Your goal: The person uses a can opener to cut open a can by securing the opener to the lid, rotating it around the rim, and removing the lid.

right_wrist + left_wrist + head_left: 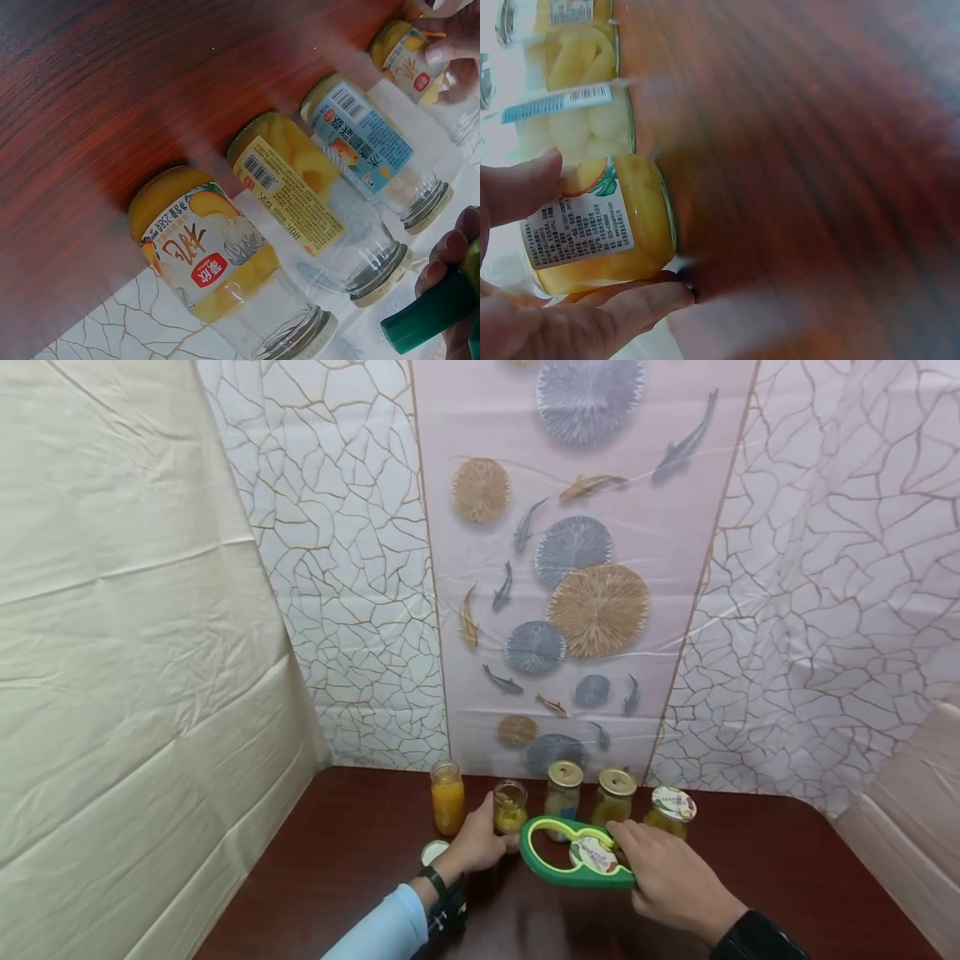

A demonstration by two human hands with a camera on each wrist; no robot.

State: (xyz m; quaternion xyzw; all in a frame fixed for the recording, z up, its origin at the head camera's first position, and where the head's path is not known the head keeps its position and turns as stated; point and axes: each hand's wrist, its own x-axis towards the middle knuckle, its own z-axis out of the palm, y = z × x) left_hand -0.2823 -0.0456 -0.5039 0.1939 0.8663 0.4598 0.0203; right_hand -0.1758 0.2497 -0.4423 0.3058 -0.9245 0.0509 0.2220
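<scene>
My left hand (480, 839) grips a small glass jar of yellow peaches (511, 817), with the thumb and fingers on either side in the left wrist view. The peach jar (641, 217) stands upright on the table, and no lid shows on its mouth. My right hand (671, 877) holds a green jar opener (577, 878) just right of that jar, above the table. A white printed lid (594, 854) shows within one of the opener's rings; whether the ring grips it I cannot tell. In the right wrist view only the opener's green end (427, 315) is visible.
Right of the held jar stand a blue-labelled jar (360, 139), a yellow-labelled jar (289, 195) and another peach jar (206, 247), all lidded. To the left are a tall orange jar (447, 799) and a white-topped container (434, 852), partly behind my wrist. A patterned cloth hangs behind.
</scene>
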